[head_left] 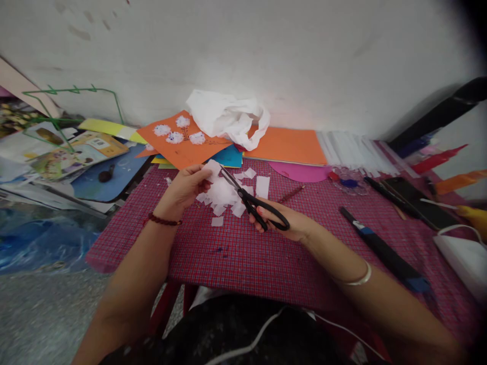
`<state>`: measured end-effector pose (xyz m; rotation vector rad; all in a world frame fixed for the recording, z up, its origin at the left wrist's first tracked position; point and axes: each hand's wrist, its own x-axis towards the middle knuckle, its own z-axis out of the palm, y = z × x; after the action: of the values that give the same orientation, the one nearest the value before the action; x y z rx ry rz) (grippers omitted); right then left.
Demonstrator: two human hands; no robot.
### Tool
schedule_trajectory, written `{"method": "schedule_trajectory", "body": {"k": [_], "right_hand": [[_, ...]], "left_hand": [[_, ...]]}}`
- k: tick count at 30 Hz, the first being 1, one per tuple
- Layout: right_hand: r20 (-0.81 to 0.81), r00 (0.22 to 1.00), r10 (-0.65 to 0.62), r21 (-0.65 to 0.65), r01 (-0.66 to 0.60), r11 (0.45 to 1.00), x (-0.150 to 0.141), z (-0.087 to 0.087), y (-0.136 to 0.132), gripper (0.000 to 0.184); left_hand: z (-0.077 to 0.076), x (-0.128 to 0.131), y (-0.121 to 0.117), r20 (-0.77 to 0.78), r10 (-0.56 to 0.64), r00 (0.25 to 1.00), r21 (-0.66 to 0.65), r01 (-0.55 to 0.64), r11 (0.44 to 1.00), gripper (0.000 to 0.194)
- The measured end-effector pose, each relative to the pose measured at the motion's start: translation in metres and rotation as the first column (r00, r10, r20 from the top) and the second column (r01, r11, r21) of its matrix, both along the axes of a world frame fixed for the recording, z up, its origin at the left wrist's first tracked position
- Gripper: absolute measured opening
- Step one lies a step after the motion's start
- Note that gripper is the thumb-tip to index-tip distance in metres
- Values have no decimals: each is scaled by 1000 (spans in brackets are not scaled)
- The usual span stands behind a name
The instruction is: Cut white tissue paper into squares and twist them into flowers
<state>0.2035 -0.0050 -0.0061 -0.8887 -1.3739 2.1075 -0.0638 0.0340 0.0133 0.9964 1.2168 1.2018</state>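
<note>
My left hand (pixel 187 187) pinches a small piece of white paper (pixel 213 168) above a heap of cut white paper squares (pixel 222 194). In my right hand (pixel 279 220) is a pair of black-handled scissors (pixel 243 193), the fingers through the loops. The blades point up and left and reach the edge of the held paper; whether they are biting into it I cannot tell. A larger white paper strip (pixel 262 187) lies just right of the heap, and a single square (pixel 217 221) sits apart in front of it.
Behind the heap lie an orange sheet with paper flowers (pixel 182 137), a white plastic bag (pixel 228 114) and an orange pad (pixel 285 144). A pink sheet (pixel 300 171) and a brown pencil (pixel 292 193) are nearer. A black-and-blue cutter (pixel 384 251) and a phone (pixel 418 200) lie on the right.
</note>
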Motion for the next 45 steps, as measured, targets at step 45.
{"method": "schedule_trajectory", "body": {"k": [45], "right_hand": [[-253,966,57,46,-46,998,25,15,8,57]], "left_hand": [[-18,14,0,-439,-2,898,313,155,937,22]]}}
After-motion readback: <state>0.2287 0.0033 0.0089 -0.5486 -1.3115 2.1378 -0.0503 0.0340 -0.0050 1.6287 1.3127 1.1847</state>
